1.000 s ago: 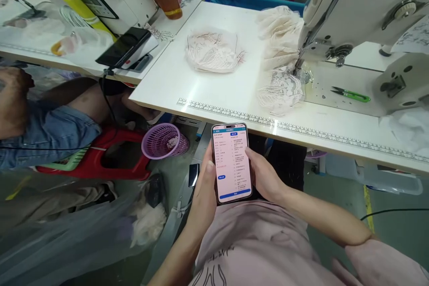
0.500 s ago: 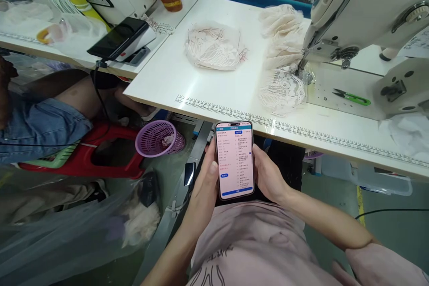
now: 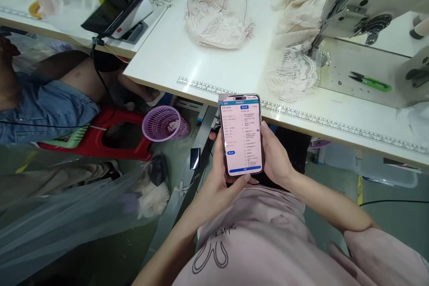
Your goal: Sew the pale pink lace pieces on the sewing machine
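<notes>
Hands together on slim lit-screen smartphone [image 3: 241, 134] — left hand [image 3: 219, 178] cradles underneath, right hand [image 3: 276, 156] grips side, just below white counter [image 3: 214, 71] edge.

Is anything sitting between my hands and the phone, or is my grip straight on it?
Nothing visible does. The left hand and right hand both close directly on the slim smartphone with the lit pink screen; the left thumb rests at its lower edge.

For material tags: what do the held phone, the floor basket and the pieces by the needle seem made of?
Phone: glossy glass front, likely; lit, smooth. Basket: purple plastic, moulded lattice. Pieces: white lace fabric, matt openwork.
</notes>
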Available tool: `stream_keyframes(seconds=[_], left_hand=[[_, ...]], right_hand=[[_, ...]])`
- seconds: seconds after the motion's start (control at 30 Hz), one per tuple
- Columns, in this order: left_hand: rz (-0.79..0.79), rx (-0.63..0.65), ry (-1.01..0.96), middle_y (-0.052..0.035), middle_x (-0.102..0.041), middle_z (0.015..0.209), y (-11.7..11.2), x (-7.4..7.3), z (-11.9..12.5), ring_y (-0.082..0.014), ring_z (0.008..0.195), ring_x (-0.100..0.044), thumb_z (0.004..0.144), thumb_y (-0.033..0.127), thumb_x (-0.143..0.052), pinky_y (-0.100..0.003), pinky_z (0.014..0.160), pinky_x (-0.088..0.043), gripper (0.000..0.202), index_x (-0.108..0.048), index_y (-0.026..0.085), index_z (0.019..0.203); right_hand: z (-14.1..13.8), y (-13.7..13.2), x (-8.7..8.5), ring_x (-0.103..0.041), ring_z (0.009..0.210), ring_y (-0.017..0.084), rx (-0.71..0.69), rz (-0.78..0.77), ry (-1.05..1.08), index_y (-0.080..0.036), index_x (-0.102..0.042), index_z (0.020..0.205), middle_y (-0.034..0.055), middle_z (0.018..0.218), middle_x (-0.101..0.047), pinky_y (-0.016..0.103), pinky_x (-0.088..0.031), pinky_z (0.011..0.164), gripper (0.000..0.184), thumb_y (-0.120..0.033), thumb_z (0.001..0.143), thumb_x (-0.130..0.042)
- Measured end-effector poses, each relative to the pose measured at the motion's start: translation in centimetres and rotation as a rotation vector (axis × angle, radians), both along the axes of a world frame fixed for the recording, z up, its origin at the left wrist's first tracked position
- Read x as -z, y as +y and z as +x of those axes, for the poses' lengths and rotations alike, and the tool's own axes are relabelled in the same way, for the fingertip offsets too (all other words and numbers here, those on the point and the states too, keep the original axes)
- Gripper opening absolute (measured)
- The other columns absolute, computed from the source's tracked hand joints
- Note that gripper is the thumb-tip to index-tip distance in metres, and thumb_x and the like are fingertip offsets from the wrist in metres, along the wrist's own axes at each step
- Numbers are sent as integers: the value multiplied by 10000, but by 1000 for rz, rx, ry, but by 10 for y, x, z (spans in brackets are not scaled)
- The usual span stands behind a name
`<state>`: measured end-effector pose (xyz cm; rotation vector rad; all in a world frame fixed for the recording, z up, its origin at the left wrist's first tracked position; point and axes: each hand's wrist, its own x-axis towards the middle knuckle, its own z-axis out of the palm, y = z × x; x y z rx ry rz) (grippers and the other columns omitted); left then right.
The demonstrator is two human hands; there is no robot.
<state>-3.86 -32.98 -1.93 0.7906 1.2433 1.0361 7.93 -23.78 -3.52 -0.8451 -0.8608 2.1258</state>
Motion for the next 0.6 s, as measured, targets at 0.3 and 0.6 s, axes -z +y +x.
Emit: stream_keyframes(seconds=[0.3, 0.6], left_hand=[[-41, -64, 0, -77, -521, 1344, 1, 1, 3, -198, 745, -700, 855, 358, -638, -405, 688, -621, 979, 123, 473, 1460], [-37, -58, 28, -109, -544, 1289, 1, 2, 2, -195, 743, -698, 855, 337, -636, -347, 619, -614, 991, 137, 427, 1468]], right_hand=[[-1, 0, -1, -650, 925, 228, -39, -18, 3, -296, -621, 1192, 3, 978, -710, 341, -532, 738, 464, -617, 897, -460], [-2, 0, -2, -643, 963, 221, -27, -13, 9, -299, -631, 1166, -4, 1113, -683, 332, -527, 763, 431, -599, 906, -462]])
